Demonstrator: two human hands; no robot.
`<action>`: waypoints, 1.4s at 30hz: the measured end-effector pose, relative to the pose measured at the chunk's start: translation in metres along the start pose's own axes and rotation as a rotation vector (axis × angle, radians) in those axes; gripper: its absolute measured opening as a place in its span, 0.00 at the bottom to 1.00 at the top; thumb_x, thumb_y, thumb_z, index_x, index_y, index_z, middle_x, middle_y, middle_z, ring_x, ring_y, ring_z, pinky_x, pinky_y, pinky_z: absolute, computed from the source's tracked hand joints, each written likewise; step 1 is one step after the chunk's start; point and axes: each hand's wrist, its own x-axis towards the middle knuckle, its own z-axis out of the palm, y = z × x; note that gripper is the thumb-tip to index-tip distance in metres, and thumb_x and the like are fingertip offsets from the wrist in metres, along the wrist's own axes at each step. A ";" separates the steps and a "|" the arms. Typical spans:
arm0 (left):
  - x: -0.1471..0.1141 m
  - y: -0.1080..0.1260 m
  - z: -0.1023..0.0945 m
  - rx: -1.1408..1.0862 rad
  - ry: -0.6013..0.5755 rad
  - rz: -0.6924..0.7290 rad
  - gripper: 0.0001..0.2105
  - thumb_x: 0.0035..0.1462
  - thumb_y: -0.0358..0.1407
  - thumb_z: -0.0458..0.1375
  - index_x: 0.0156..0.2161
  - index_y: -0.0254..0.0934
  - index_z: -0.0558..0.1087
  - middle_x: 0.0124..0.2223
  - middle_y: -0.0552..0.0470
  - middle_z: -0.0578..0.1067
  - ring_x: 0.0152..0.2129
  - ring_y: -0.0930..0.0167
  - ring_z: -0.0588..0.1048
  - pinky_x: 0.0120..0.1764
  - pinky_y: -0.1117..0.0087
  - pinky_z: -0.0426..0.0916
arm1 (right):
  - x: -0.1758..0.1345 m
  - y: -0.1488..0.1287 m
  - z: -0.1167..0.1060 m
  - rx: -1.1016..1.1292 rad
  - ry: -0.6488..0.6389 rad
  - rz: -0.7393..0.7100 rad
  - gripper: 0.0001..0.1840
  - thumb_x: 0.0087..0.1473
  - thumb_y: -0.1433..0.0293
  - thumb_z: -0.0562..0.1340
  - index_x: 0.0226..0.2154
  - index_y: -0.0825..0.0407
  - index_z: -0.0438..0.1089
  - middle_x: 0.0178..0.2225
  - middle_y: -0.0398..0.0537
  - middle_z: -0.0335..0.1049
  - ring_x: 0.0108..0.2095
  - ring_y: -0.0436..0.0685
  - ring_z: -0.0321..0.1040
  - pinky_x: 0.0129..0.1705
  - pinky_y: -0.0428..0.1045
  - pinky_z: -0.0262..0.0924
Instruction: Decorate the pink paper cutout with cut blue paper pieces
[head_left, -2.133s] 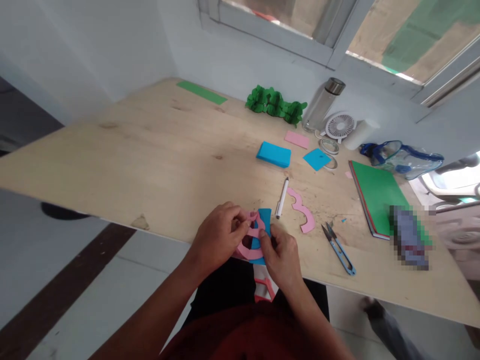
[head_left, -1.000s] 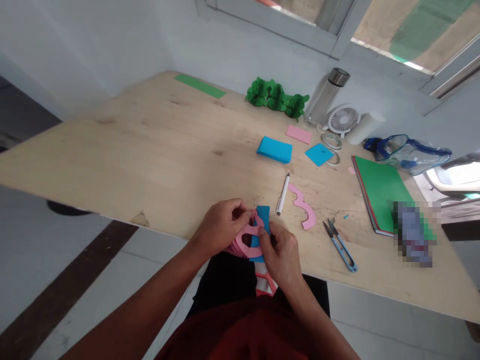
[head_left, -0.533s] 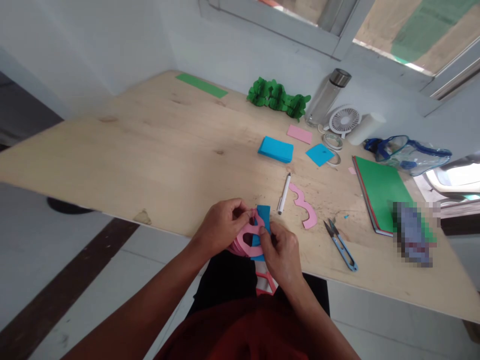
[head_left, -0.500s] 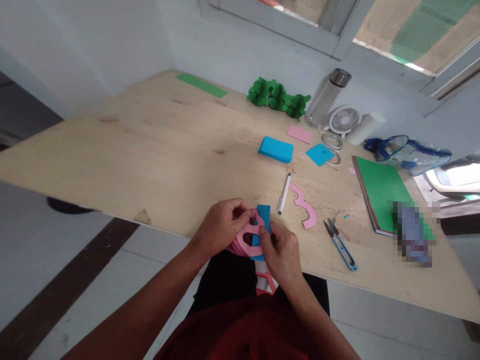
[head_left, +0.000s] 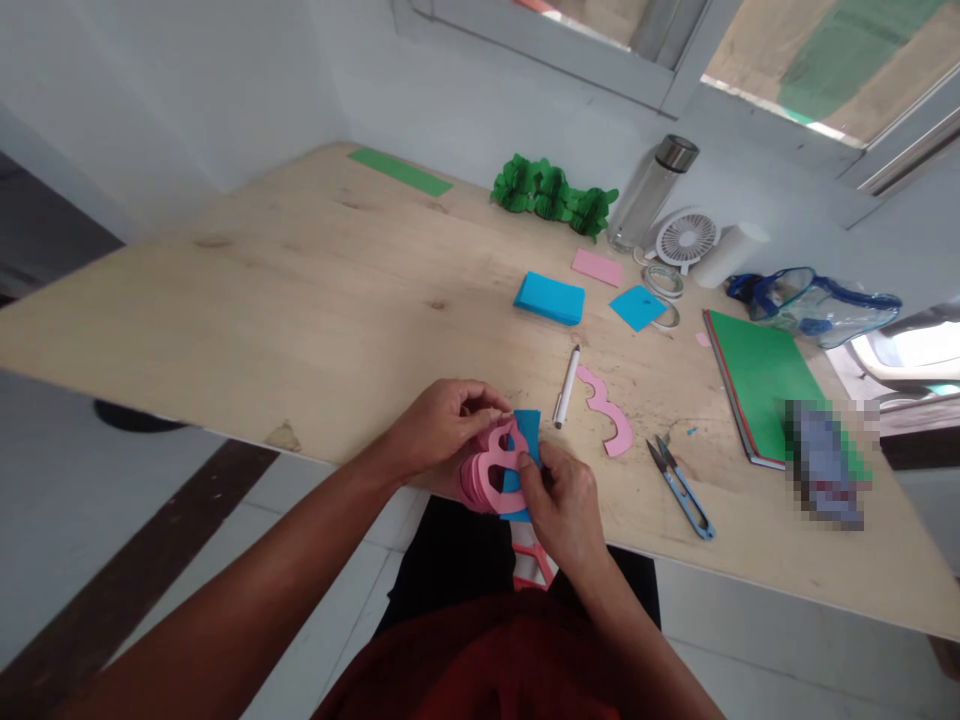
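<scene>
At the near edge of the wooden surface [head_left: 300,310], holding a layered pink paper cutout [head_left: 501,459] and blue paper strip [head_left: 531,428] clamped in right fingers [head_left: 532,482], with left fingers [head_left: 484,392] by its top; cannot tell whether pinching. Probably light, flimsy, easily creased; best gripped on flat bands.

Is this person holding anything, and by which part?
Yes, pink cutouts with blue paper: the right hand pinches both at their right side, thumb on top. The left hand is at the cutouts' upper end; whether it grips cannot be told.
</scene>
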 end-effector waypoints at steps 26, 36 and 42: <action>0.021 0.006 -0.019 -0.055 -0.408 -0.045 0.06 0.48 0.35 0.58 0.31 0.33 0.71 0.28 0.53 0.74 0.25 0.73 0.71 0.29 0.72 0.66 | 0.000 -0.004 -0.001 0.000 -0.044 -0.037 0.16 0.55 0.70 0.53 0.19 0.50 0.49 0.17 0.37 0.48 0.19 0.48 0.49 0.24 0.46 0.43; 0.024 0.002 -0.028 -0.020 -0.475 -0.008 0.06 0.48 0.35 0.60 0.29 0.33 0.71 0.25 0.55 0.72 0.23 0.73 0.70 0.28 0.74 0.63 | 0.005 -0.004 -0.004 -0.008 -0.124 -0.035 0.16 0.56 0.68 0.54 0.19 0.51 0.53 0.17 0.38 0.52 0.19 0.47 0.50 0.23 0.46 0.41; 0.025 -0.003 -0.030 -0.069 -0.491 -0.044 0.06 0.48 0.34 0.61 0.26 0.33 0.70 0.22 0.57 0.71 0.21 0.74 0.70 0.27 0.74 0.63 | 0.014 -0.002 -0.012 0.061 -0.248 0.016 0.16 0.56 0.67 0.54 0.19 0.51 0.54 0.17 0.36 0.51 0.19 0.46 0.48 0.22 0.45 0.41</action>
